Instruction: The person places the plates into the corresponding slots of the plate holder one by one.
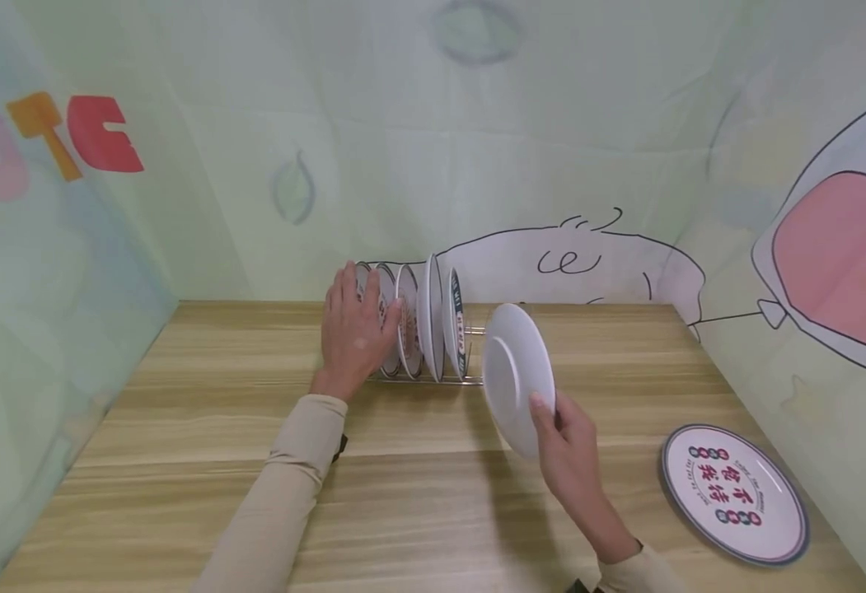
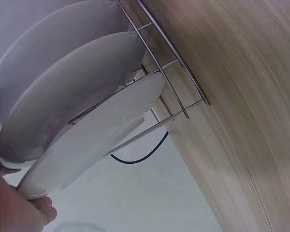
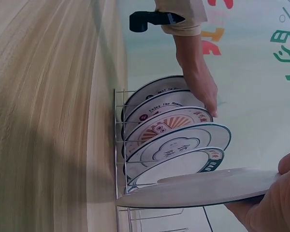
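A wire dish rack [image 1: 470,381] at the back of the table holds several round plates standing on edge. My left hand [image 1: 354,333] is at the leftmost plates. In the left wrist view its fingers [image 2: 47,212] pinch the rim of the outermost plate [image 2: 96,137]. My right hand [image 1: 569,449] grips the lower right rim of a white plate [image 1: 516,375], thumb on its plain back. That plate is tilted upright at the rack's right end. In the right wrist view its far edge is close to the wires; contact is unclear. A plate with a dark printed rim [image 1: 457,325] stands nearest it in the rack.
Another plate [image 1: 732,494], blue-rimmed with red and green print, lies face up at the table's right. The wooden table [image 1: 403,494] meets printed cloth walls [image 1: 403,165] at the back and both sides.
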`<state>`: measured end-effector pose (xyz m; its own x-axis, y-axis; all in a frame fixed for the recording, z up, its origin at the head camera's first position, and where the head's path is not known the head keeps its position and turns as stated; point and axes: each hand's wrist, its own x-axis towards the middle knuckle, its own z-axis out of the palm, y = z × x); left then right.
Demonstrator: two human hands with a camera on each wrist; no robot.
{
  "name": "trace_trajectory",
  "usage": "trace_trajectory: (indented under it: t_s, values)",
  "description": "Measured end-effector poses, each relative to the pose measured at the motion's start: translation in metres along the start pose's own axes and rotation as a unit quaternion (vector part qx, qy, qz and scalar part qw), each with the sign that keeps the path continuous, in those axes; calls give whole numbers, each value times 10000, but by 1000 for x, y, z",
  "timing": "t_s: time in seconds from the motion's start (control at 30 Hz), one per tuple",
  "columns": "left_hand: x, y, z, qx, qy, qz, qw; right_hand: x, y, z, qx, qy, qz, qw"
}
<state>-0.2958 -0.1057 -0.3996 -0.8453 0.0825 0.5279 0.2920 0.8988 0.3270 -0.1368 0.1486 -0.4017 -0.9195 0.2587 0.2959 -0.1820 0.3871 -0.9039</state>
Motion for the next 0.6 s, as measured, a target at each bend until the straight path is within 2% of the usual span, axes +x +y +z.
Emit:
trace_trajectory:
  t_s: [0.6]
  values:
    - [0, -2, 2, 5, 74, 39, 10000, 34, 7, 35, 158, 152, -250, 9994]
